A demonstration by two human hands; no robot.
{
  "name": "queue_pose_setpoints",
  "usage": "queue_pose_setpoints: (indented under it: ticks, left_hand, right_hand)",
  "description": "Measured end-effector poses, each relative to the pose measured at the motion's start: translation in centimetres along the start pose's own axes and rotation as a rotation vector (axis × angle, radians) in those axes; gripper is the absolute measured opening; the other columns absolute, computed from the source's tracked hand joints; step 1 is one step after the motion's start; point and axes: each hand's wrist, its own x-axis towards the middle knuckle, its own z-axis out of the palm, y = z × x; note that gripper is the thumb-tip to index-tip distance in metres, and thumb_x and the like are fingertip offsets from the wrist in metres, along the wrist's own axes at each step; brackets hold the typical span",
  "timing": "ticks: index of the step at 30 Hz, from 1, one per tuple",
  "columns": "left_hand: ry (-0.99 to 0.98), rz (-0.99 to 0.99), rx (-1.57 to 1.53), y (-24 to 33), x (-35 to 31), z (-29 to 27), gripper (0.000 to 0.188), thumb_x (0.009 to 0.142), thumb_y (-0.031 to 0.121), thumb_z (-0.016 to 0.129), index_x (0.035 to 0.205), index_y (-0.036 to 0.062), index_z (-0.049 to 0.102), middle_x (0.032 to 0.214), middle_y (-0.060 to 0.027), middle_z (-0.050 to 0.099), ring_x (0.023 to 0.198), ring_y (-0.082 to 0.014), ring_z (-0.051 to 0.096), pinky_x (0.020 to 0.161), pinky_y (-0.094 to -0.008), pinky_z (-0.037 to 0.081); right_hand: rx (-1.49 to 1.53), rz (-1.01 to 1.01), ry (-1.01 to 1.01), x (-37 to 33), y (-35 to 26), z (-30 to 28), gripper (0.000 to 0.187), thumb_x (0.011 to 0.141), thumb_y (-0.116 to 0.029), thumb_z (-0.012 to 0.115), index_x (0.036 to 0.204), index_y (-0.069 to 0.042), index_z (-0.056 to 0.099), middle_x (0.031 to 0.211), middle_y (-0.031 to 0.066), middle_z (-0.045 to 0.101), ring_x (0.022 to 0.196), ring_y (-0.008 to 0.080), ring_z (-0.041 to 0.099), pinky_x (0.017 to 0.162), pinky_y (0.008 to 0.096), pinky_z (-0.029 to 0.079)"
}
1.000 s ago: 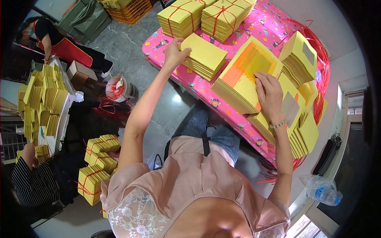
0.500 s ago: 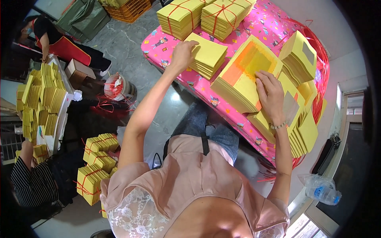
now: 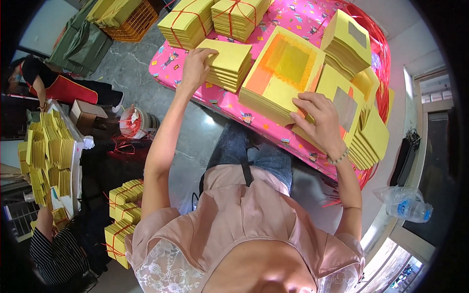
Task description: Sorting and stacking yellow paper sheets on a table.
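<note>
A small stack of yellow paper (image 3: 228, 59) lies near the left front edge of the table. My left hand (image 3: 196, 71) is closed on its left end, fingertips over the top; the thumb is hidden. Right of it sits a thicker stack of yellow paper (image 3: 266, 93), its top sheet printed with an orange block and a gold square. My right hand (image 3: 320, 117), a beaded bracelet at the wrist, is at that stack's near right corner. Its fingers are slightly bent and the thumb stands apart; nothing is held in it.
Red-tied yellow bundles (image 3: 185, 24) stand at the back of the pink patterned table (image 3: 168, 61). More yellow stacks (image 3: 347, 44) and red strings (image 3: 386, 63) lie right. Left are a bucket (image 3: 139, 122), a paper-laden table (image 3: 75, 166) and two people. A plastic bottle (image 3: 410, 210) is lower right.
The whole view has shifted. My right hand has slid from beside the gold square to the stack's near right corner, its thumb now spread. My left hand stays on the small stack.
</note>
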Motion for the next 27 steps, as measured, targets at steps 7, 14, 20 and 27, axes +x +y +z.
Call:
queue_pose_setpoints:
  ticks: [7, 14, 20, 27]
  left_hand:
    - [-0.087, -0.142, -0.021, 2.0, -0.2, 0.7, 0.039, 0.093, 0.036, 0.057, 0.121, 0.0112, 0.068, 0.119, -0.0211, 0.064, 0.114, -0.0416, 0.056, 0.101, -0.0503, 0.042]
    - [-0.258, -0.045, 0.415, 0.5, -2.9, 4.2, 0.063, 0.096, 0.060, 0.044, 0.153, 0.0326, 0.037, 0.159, -0.0205, 0.027, 0.144, -0.0520, 0.021, 0.114, -0.0663, 0.016]
    - [-0.140, 0.004, 0.343, 0.4, -3.4, 4.7, 0.071, 0.094, 0.068, 0.042, 0.153, 0.0299, 0.037, 0.158, -0.0216, 0.029, 0.143, -0.0556, 0.019, 0.113, -0.0696, 0.014]
    - [-0.105, -0.032, 0.247, 0.6, -2.7, 3.5, 0.063, 0.095, 0.059, 0.050, 0.145, 0.0204, 0.049, 0.151, -0.0233, 0.038, 0.141, -0.0483, 0.028, 0.116, -0.0616, 0.018]
  right_hand:
    - [0.138, 0.041, 0.039, 0.3, 0.3, 0.5, 0.012, 0.084, -0.016, 0.073, 0.089, -0.006, 0.074, 0.093, 0.0061, 0.070, 0.088, 0.0241, 0.065, 0.076, 0.0357, 0.051]
    - [0.342, 0.175, 0.082, 0.2, 0.1, 1.3, 0.009, 0.084, -0.010, 0.072, 0.088, -0.004, 0.076, 0.088, 0.0075, 0.071, 0.084, 0.0230, 0.065, 0.073, 0.0333, 0.051]
    - [0.461, 0.289, 0.099, 0.1, 0.7, 1.6, 0.010, 0.086, -0.011, 0.072, 0.087, -0.002, 0.076, 0.087, 0.0072, 0.072, 0.083, 0.0192, 0.063, 0.073, 0.0309, 0.050]
    - [0.525, 0.368, 0.108, 0.1, 0.8, 2.0, 0.012, 0.087, -0.012, 0.071, 0.087, -0.002, 0.076, 0.087, 0.0067, 0.072, 0.085, 0.0171, 0.063, 0.073, 0.0304, 0.050]
